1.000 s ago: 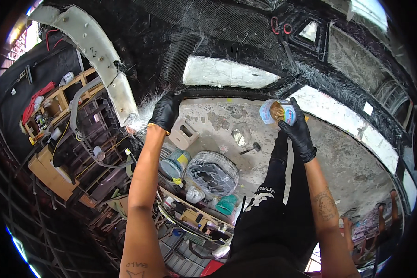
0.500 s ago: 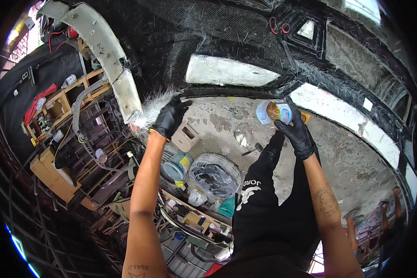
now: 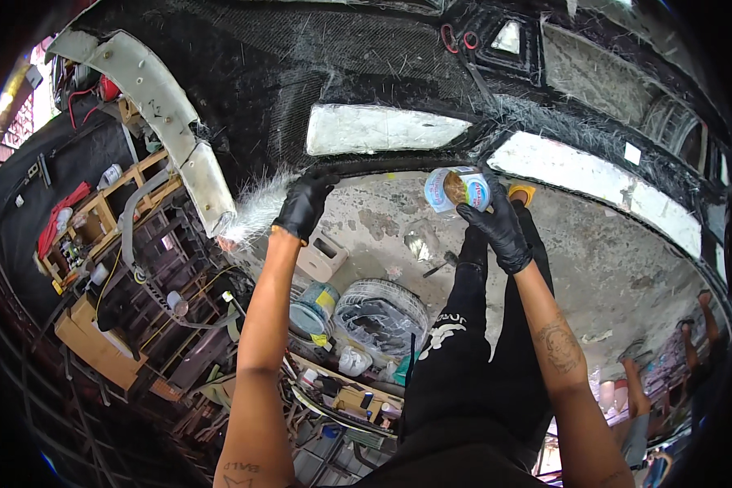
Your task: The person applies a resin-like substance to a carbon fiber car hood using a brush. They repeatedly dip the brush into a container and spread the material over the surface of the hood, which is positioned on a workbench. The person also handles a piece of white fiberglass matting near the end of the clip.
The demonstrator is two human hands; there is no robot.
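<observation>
Right hand (image 3: 503, 234), in a black glove, is clamped around a small container (image 3: 437, 190) above the concrete floor (image 3: 382, 213), just below the lower edge of a big black moulded panel (image 3: 358, 57). Thumb and palm cover the near side of the container, and the fingers behind it are mostly hidden, so its full shape cannot be made out. What shows is a tilted, open mouth with amber-brown inside, and a pale blue and white printed wrap; how deep the contents go is unclear. Well to the left, the gloved left hand (image 3: 305, 205) is bent at the panel's edge, its fingertips lost black against black; whether they are closed on anything or touch the edge, I cannot tell. Beside that hand bristles a tuft of loose, whitish fibres (image 3: 256, 213), partly covered by the glove, near the end of a curved cream strip (image 3: 163, 93). Beyond, a white insert (image 3: 389, 130) sits in the panel, and red-handled scissors (image 3: 470, 41) lie higher up, their dark blades hard to separate from the surface. Below, a tyre (image 3: 382, 309) and a bucket (image 3: 309, 313) stand past the left forearm. At the lower right, another person's legs (image 3: 636, 389) are cut off and dim near the fisheye rim.
</observation>
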